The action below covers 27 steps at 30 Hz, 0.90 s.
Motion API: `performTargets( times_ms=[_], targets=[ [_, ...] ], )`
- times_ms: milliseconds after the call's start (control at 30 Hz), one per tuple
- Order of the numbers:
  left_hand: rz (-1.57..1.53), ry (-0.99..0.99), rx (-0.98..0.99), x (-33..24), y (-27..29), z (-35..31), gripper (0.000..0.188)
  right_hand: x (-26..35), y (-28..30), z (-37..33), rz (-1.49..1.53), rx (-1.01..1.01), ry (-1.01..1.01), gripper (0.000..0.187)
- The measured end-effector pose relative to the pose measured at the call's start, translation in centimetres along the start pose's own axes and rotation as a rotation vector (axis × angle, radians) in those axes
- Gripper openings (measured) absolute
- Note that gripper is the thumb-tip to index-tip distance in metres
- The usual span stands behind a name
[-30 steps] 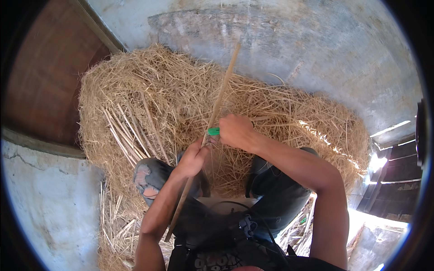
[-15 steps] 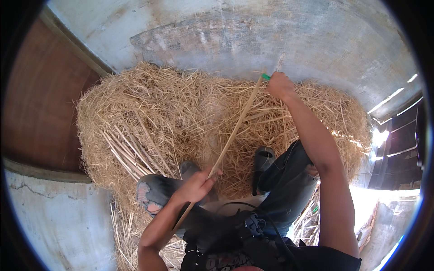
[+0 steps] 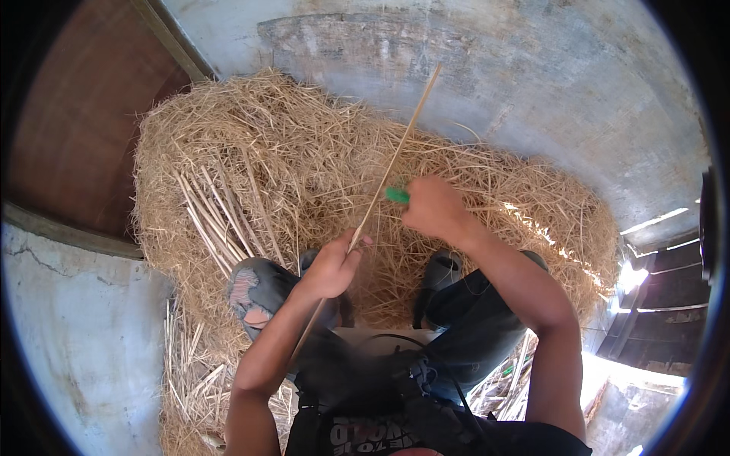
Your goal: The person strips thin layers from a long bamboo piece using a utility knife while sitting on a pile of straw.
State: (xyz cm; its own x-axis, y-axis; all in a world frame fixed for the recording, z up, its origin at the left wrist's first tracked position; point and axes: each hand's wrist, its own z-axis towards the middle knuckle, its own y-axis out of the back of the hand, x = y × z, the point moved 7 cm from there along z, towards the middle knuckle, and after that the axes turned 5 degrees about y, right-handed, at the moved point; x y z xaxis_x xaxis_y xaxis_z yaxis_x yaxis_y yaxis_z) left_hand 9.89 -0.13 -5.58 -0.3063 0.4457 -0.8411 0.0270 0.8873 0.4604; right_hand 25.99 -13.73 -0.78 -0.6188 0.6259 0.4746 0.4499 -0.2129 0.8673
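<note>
A long thin pale strip of wood or cane slants from my lap up toward the far wall. My left hand is closed round its lower part, above my left knee. Just right of the strip, my right hand is closed on a small tool with a green handle; its working end is too blurred and small to make out. The green end lies close beside the strip, and I cannot tell whether they touch.
Shavings and straw-like scraps pile up in front of my feet. Several cut pale sticks lie on the pile to the left. A grey wall stands behind it, and a brown panel is at the left. More strips lie beside me.
My right hand has come back from the strip's far end toward my left hand with the green-handled tool. The strip now points higher in view. My left hand still grips it.
</note>
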Motion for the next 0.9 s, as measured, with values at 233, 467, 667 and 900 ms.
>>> performTargets(
  times_ms=[233,467,667,900],
  targets=[
    [-0.042,0.041,-0.001,0.3,0.5,0.1,0.032,2.5,-4.2,0.3,-0.076,0.04,0.191,0.016],
    [0.07,0.008,-0.116,1.0,0.8,0.4,0.031,1.9,-4.2,2.4,-0.088,-0.047,0.172,0.017],
    [0.158,-0.029,-0.146,0.3,1.2,0.6,0.03,1.5,-4.0,3.1,-0.129,-0.116,0.163,0.014],
    [0.156,-0.018,-0.131,-0.6,1.7,0.4,0.029,1.7,-2.3,3.8,-0.232,-0.126,0.141,0.021]
  ],
)
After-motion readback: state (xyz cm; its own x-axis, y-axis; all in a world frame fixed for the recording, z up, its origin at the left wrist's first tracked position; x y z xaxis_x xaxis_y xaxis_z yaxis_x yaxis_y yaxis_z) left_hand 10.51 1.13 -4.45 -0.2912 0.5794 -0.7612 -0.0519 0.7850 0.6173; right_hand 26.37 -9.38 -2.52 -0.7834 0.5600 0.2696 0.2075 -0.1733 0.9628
